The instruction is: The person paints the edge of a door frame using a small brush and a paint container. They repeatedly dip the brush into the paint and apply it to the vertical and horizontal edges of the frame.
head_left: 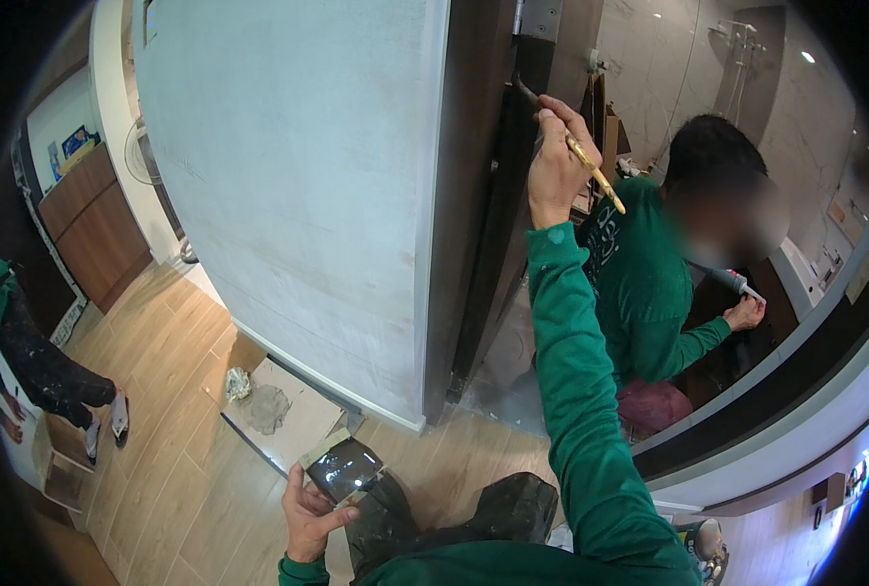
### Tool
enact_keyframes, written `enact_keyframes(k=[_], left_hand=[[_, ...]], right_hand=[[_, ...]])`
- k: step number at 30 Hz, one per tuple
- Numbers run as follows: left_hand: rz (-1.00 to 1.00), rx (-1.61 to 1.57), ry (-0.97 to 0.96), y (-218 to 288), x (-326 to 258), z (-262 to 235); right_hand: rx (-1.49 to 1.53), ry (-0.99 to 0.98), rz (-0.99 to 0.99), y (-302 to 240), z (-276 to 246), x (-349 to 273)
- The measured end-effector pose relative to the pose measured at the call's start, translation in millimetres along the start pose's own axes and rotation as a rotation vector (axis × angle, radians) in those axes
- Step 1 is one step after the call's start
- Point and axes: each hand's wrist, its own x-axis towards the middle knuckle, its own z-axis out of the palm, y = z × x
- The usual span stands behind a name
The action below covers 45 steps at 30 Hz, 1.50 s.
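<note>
My right hand (pixel 561 166) is raised and closed around a thin paintbrush (pixel 595 174) with a yellowish handle. The brush's dark tip is at the dark door frame (pixel 488 210), just below a metal hinge (pixel 540 18); whether it touches the surface is hard to tell. Low in front of me, my left hand (pixel 309 516) grips a small square paint container (pixel 348 471) with pale edges. Dark, glossy liquid fills it and reflects the lights.
A board (pixel 302 391) with a grey lump (pixel 264 409) lies on the wood floor beside the pale wall (pixel 288 176). At right, a co-worker (pixel 639 283) in green crouches with a caulking gun (pixel 732 281). Another person (pixel 39 356) is at far left. Cans (pixel 705 539) stand lower right.
</note>
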Motion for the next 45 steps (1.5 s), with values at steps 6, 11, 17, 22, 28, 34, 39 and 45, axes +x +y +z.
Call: enact_keyframes(k=[6, 11, 17, 22, 28, 34, 39, 45], left_hand=[[-0.021, 0.008, 0.015, 2, -1, 1], [-0.025, 0.015, 0.006, -2, 0, -3], [0.045, 0.035, 0.034, -12, 3, -8], [0.046, 0.043, 0.024, -14, 4, -10], [0.052, 0.031, 0.028, -15, 2, -10], [0.044, 0.036, 0.021, -13, 1, -8], [-0.022, 0.013, -0.041, -7, -1, 0], [-0.099, 0.027, -0.218, -14, -4, 18]], right_hand=[[0.004, -0.013, -0.036, 6, -7, -16], [-0.034, -0.019, -0.008, 10, -15, -29], [-0.022, -0.027, 0.02, 19, -22, -41], [-0.043, -0.039, 0.042, 25, -28, -53], [-0.051, -0.036, 0.072, 27, -34, -67], [-0.039, -0.073, 0.162, 6, -52, -89], [-0.071, -0.141, 0.262, -46, -139, -169], [-0.459, -0.15, 0.561, -108, -306, -292]])
